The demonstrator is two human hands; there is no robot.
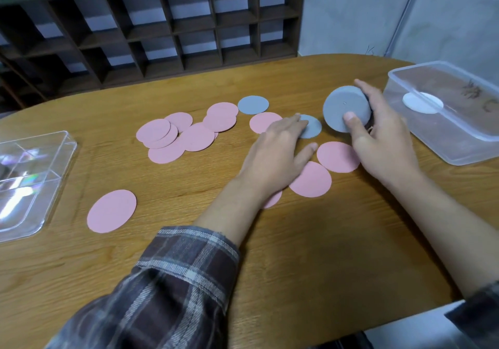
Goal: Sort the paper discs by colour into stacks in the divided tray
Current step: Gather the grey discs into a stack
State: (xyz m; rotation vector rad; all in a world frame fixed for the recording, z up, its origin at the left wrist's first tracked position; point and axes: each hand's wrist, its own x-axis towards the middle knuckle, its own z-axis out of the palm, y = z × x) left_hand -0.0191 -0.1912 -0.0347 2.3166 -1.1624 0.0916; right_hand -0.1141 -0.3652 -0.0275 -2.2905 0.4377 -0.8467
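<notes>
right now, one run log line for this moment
right hand: holds grey stack | left hand: touches grey disc on table | pink discs: loose

No legible text, label or number anywhere.

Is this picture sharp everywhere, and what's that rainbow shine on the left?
Head view: rainbow glare streaks the clear plastic divided tray; the plaid sleeve at the bottom looks motion-smeared; the wide-angle lens bows the dark wooden shelf.

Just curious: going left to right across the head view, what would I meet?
Clear divided tray, lone pink disc, pile of pink discs, left hand, held grey discs, lidded plastic box.
</notes>
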